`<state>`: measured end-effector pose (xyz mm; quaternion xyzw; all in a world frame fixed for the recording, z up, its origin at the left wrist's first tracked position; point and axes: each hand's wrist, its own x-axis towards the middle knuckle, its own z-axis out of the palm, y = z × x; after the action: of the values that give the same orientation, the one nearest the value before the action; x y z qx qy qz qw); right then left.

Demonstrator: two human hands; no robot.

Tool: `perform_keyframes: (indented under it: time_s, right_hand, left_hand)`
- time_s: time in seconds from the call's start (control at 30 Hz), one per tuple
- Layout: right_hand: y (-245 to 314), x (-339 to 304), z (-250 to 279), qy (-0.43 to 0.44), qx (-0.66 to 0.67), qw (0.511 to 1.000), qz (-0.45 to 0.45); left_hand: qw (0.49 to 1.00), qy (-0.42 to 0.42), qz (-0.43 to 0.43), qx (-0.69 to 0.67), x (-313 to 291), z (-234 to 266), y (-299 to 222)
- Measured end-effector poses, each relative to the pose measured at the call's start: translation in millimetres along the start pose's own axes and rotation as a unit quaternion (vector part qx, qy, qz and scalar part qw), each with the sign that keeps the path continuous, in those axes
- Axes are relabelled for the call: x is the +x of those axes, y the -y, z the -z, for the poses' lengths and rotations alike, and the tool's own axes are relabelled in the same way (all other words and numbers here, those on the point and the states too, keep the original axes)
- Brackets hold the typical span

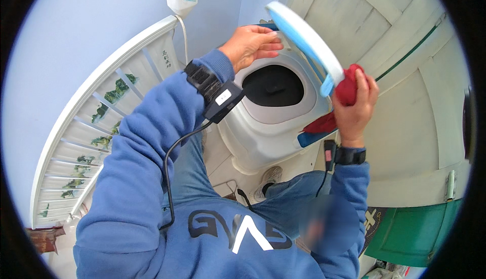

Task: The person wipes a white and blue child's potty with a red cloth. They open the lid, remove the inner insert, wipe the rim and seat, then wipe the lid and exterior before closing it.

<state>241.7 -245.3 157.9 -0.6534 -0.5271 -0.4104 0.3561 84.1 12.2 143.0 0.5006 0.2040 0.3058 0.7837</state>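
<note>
Pale-blue wall [91, 26] beside a white plastic commode [253, 150]; above its right edge, a curved blue-and-white lid [310, 38] slants nearward to the right hand [357, 107], which clutches red cloth [347, 89] there. Left hand [253, 46], loosely spread, hovers at the far edge.

The right hand [356, 108] gripped a red cloth [348, 87] at the edge of the raised blue-and-white lid [310, 37]. The left hand [251, 44], fingers extended, was positioned near the rear of the white toilet unit [263, 140]; its black bowl [273, 86] was exposed.
</note>
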Motion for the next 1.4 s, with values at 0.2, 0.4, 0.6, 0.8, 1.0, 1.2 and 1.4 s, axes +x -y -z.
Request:
perform_keyframes:
  time_s: [0.2,0.4,0.6,0.8,1.0,1.2,1.4]
  right_hand:
    - [-58,31,2,-0.026,0.016,0.995,-0.098]
    - [-75,37,1,-0.006,0.033,0.994,-0.103]
    - [-72,35,-1,-0.005,0.029,0.996,-0.081]
    - [-69,32,-2,0.012,0.042,0.994,-0.097]
    - [-68,30,-2,0.024,0.055,0.993,-0.102]
    - [-44,27,6,0.078,0.08,0.991,-0.072]
    - [-5,7,11,0.157,0.104,0.981,-0.046]
  left_hand:
    - [0.972,-0.132,0.124,0.149,-21,81,69]
    - [0.938,-0.195,0.243,0.149,-41,118,138]
    - [0.942,-0.216,0.24,0.094,-44,86,135]
    - [0.947,-0.255,0.196,-0.022,-42,81,136]
    - [0.966,-0.203,0.148,-0.056,-32,83,115]
    - [0.993,-0.052,0.032,-0.101,-26,33,63]
    - [0.991,0.032,-0.05,-0.122,1,-22,4]
